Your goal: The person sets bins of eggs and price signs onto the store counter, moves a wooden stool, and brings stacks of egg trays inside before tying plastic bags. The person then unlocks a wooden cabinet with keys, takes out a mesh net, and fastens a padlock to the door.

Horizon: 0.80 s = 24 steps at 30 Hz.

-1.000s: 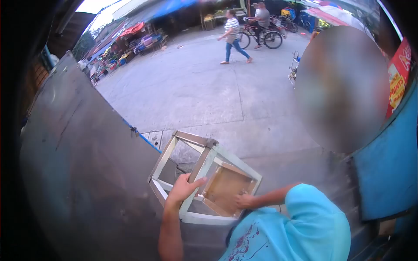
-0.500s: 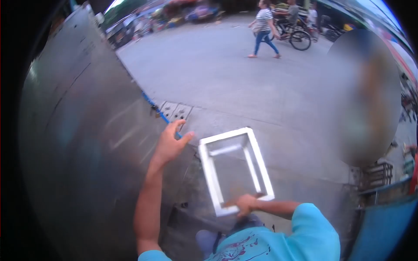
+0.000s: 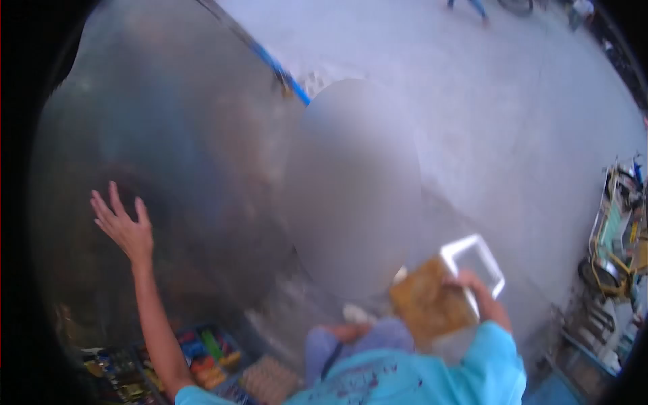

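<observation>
My right hand is closed on a white-framed box at the lower right. The box is tilted, and its flat brown board side faces up toward me. Smearing hides exactly where the fingers grip. Far to the left, my left hand is stretched out with its fingers spread and nothing in it. Behind that hand is a large, dull grey metal-looking panel. I cannot tell whether the fingers touch it.
Colourful packets fill a tray below my left forearm, beside a pinkish-brown bumpy tray. A blue strip edges the panel. Grey pavement stretches ahead. A parked cycle is at right. A blurred oval covers the middle.
My view has tipped downward. My left hand has moved left, away from the box, with its fingers spreading. The box has gone right and turned, showing its brown side.
</observation>
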Each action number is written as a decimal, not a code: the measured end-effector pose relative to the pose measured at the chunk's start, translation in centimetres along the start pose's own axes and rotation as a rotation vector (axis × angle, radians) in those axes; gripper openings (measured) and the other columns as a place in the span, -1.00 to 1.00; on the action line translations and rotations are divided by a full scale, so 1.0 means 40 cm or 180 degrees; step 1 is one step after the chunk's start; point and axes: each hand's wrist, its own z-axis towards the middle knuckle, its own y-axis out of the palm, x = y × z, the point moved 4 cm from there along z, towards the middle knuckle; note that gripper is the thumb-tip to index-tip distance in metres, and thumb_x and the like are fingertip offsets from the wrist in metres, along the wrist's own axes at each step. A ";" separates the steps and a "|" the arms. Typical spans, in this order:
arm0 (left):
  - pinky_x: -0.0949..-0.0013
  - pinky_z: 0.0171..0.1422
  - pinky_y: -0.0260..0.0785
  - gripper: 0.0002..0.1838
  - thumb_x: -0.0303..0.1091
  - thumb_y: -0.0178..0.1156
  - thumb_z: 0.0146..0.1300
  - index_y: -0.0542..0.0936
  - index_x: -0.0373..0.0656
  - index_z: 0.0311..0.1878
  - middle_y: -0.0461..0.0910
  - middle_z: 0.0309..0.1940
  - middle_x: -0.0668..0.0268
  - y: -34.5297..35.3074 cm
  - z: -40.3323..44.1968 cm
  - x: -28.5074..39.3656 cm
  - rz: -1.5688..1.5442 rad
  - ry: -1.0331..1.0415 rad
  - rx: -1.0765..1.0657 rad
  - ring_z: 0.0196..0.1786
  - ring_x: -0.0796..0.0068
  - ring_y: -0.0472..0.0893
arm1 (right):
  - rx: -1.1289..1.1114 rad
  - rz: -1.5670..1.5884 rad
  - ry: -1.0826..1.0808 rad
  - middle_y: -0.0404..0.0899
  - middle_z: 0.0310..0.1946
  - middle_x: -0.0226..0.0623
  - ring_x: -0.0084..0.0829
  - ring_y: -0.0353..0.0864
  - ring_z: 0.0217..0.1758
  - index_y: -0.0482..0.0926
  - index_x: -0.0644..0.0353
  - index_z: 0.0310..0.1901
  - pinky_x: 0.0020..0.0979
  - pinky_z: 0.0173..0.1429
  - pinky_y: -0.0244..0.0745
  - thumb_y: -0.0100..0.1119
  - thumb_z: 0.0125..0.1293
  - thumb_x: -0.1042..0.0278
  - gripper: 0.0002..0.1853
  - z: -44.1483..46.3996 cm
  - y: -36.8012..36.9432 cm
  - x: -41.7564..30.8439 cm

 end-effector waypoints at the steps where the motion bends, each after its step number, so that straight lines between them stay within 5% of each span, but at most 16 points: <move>1: -0.28 0.51 -0.09 -0.34 -0.05 0.15 0.37 0.22 0.12 0.50 0.00 0.53 0.01 0.019 -0.016 -0.017 0.0111 0.0056 -0.0065 0.56 -0.03 0.02 | -0.0122 0.0296 -0.0079 0.72 -0.31 -0.03 -0.07 0.71 -0.22 0.74 0.21 -0.24 -0.18 -0.08 0.58 0.26 -0.08 -0.54 -0.19 -0.106 -0.047 -0.057; 2: -0.28 0.51 -0.10 -0.33 -0.01 0.12 0.38 0.20 0.14 0.50 -0.01 0.54 0.01 0.053 -0.038 -0.036 0.0037 0.0159 -0.0118 0.56 -0.04 0.02 | 0.0145 -0.0107 0.0093 0.70 -0.34 0.02 -0.08 0.71 -0.24 0.71 0.35 -0.34 -0.17 -0.11 0.57 0.31 -0.06 -0.46 -0.21 0.018 0.040 0.090; 8: -0.32 0.49 -0.13 -0.30 0.20 -0.03 0.42 0.13 0.20 0.54 -0.06 0.55 -0.04 0.136 -0.079 -0.023 0.0100 0.0363 0.0018 0.56 -0.12 -0.01 | 0.0977 0.0408 0.0414 0.68 -0.42 0.06 -0.09 0.71 -0.30 0.66 0.45 -0.41 -0.14 -0.17 0.55 0.42 -0.04 -0.25 -0.31 0.073 0.199 0.153; 13: -0.46 0.45 -0.25 -0.12 0.36 -0.12 0.36 0.01 0.02 0.57 -0.17 0.51 -0.26 0.160 -0.102 -0.078 0.0253 0.0187 -0.0022 0.55 -0.31 -0.17 | 0.2024 0.0838 0.0535 0.62 -0.60 0.02 -0.12 0.68 -0.49 0.63 0.46 -0.43 -0.18 -0.34 0.53 0.44 -0.02 -0.18 -0.35 0.140 0.135 -0.001; 21: -0.56 0.39 -0.29 0.10 0.50 -0.18 0.28 -0.15 -0.26 0.55 -0.26 0.47 -0.43 0.275 -0.111 -0.073 0.0820 0.0150 0.0155 0.52 -0.48 -0.25 | 0.1873 0.1924 0.0487 0.65 -0.55 -0.04 -0.22 0.63 -0.51 0.61 0.49 -0.50 -0.21 -0.31 0.48 0.41 -0.06 -0.25 -0.30 0.606 0.047 -0.162; 24: -0.53 0.41 -0.29 0.12 0.53 -0.24 0.27 -0.12 -0.31 0.54 -0.27 0.49 -0.40 0.307 -0.124 -0.096 0.0981 0.0152 0.0338 0.53 -0.45 -0.27 | 0.1309 0.3061 0.0291 0.44 -0.67 -0.41 -0.50 0.36 -0.65 0.57 0.22 -0.53 -0.40 -0.50 0.26 0.44 -0.01 -0.10 -0.52 0.656 0.005 -0.292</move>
